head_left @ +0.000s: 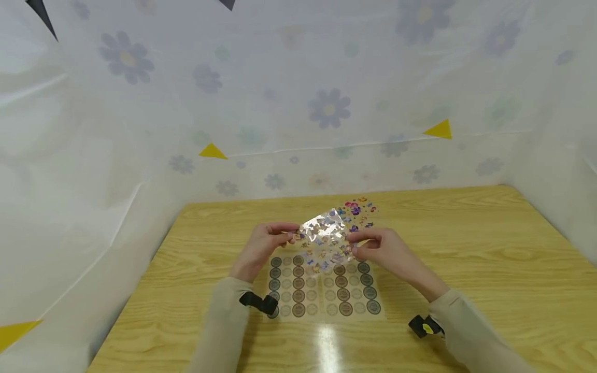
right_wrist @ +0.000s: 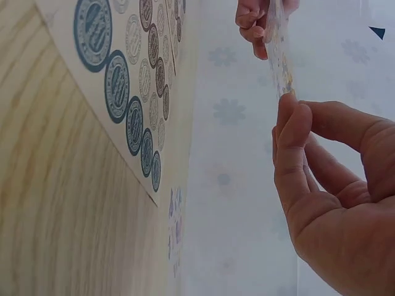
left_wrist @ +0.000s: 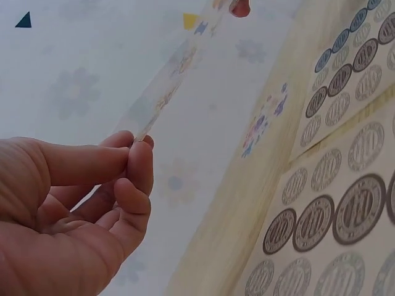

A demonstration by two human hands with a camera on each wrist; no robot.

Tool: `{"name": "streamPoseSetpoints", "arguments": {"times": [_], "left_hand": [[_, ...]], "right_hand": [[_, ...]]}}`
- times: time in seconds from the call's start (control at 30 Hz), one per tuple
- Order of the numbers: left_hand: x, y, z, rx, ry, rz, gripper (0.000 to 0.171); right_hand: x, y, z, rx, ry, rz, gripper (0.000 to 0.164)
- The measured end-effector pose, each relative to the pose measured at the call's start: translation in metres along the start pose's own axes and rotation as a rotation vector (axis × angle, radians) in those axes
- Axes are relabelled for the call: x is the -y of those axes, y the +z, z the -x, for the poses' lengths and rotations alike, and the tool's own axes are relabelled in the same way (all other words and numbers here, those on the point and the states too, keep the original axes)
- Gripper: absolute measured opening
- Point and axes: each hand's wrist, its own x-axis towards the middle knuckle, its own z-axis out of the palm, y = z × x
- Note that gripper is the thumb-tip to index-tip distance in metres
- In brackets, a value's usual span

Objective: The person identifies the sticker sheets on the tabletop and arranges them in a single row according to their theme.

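Note:
A clear sticker sheet [head_left: 322, 238] with small colourful butterfly-like and floral prints is held up above the table, glare crossing its upper part. My left hand [head_left: 265, 246] pinches its left edge between thumb and fingertips, also seen as the left hand [left_wrist: 80, 209] in the left wrist view. On the opposite edge, the right hand [head_left: 384, 251] pinches with thumb and index finger; the right wrist view shows this right hand [right_wrist: 339, 185] close up. Below the raised sheet lie two pale sheets of round seal stickers [head_left: 298, 295], side by side, their far part covered by it.
Another clear sheet with colourful prints [head_left: 356, 210] lies on the wooden table [head_left: 466, 233] just beyond the right hand. White flower-patterned sheeting [head_left: 280, 103] encloses the table at the back and sides. Black straps with small devices [head_left: 261, 302] sit on both wrists.

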Motion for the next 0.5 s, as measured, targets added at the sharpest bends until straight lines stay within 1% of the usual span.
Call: {"name": "streamPoseSetpoints", "arguments": {"times": [0.17, 0.27, 0.37, 0.5], "left_hand": [[-0.005, 0.018, -0.003, 0.01, 0.035, 0.052, 0.027], [-0.006, 0.029, -0.007, 0.033, 0.066, 0.061, 0.027], [-0.006, 0.04, -0.01, 0.064, 0.076, 0.052, 0.026], [-0.006, 0.053, -0.013, 0.089, 0.065, 0.047, 0.023]], "right_hand": [[-0.004, -0.009, 0.013, 0.0, 0.011, -0.042, 0.034], [-0.006, -0.016, 0.022, -0.01, 0.013, -0.034, 0.035], [-0.008, -0.022, 0.03, -0.03, 0.027, -0.032, 0.035], [-0.011, -0.029, 0.04, -0.041, 0.056, -0.022, 0.036]]}}
